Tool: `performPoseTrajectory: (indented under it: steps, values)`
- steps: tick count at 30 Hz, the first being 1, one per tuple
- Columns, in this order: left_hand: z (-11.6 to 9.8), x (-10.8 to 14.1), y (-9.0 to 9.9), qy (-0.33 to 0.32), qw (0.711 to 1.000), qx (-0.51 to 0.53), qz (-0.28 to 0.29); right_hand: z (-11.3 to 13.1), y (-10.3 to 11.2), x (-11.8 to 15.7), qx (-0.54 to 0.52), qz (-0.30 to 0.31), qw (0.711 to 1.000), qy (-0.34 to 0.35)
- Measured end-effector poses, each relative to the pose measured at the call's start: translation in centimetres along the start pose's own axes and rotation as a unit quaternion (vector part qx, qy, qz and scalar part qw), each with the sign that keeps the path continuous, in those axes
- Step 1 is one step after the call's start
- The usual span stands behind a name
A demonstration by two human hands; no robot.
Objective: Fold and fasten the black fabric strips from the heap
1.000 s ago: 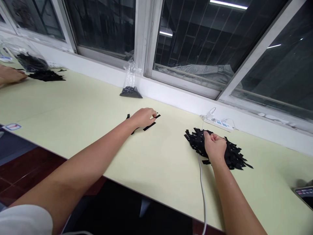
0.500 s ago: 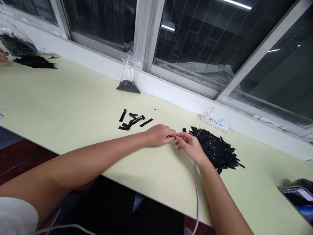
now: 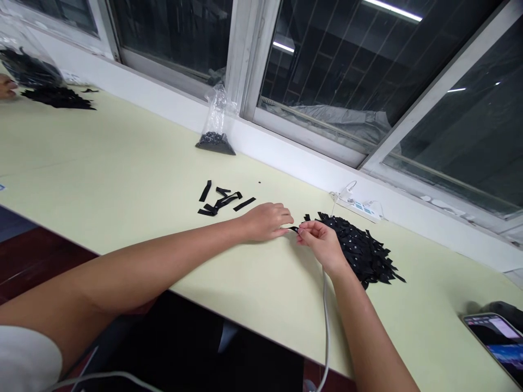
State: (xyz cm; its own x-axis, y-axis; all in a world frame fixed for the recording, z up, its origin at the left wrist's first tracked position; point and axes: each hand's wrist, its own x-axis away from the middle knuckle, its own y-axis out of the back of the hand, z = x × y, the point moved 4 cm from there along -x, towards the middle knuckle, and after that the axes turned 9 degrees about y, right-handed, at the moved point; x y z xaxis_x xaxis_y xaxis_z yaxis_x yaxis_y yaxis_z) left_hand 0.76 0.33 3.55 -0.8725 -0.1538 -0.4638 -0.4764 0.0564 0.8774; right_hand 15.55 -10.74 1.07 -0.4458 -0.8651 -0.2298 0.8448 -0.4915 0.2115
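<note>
A short black strip (image 3: 293,228) spans the small gap between my hands above the pale table (image 3: 134,163). My right hand (image 3: 321,239) pinches its right end. My left hand (image 3: 269,221) is at the strip's other end, fingers bent; whether they grip it is hard to make out. Just right of my right hand lies a heap of black strips with small shiny spots (image 3: 363,250). Several loose black strips (image 3: 223,201) are spread beyond my left forearm.
A clear bag of small black pieces (image 3: 216,142) stands by the wall. A power strip (image 3: 359,207), white cable (image 3: 327,326) and phone (image 3: 496,340) are at the right. Far left are another person's hand (image 3: 6,87), a black pile (image 3: 59,98) and a large bag (image 3: 26,60).
My right hand has moved slightly right, away from my left hand, and more of the black strip shows between them. The fingers of my left hand have loosened a little.
</note>
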Motion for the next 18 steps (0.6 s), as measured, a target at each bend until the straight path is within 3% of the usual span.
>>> performPoseTrajectory:
  steps: [6,10,18]
  values:
    - [-0.9,0.1,0.3,0.082,0.992,0.094,0.034,0.8,0.1,0.4,0.152,-0.038,0.981,0.115]
    - [-1.4,0.0,-0.4,0.077,0.984,0.149,0.062,2.6,-1.3,1.1,0.219,-0.027,0.959,0.175]
    - [-0.7,0.2,-1.0,0.123,0.952,0.274,0.052,2.7,-2.3,1.6,0.271,0.031,0.94,0.206]
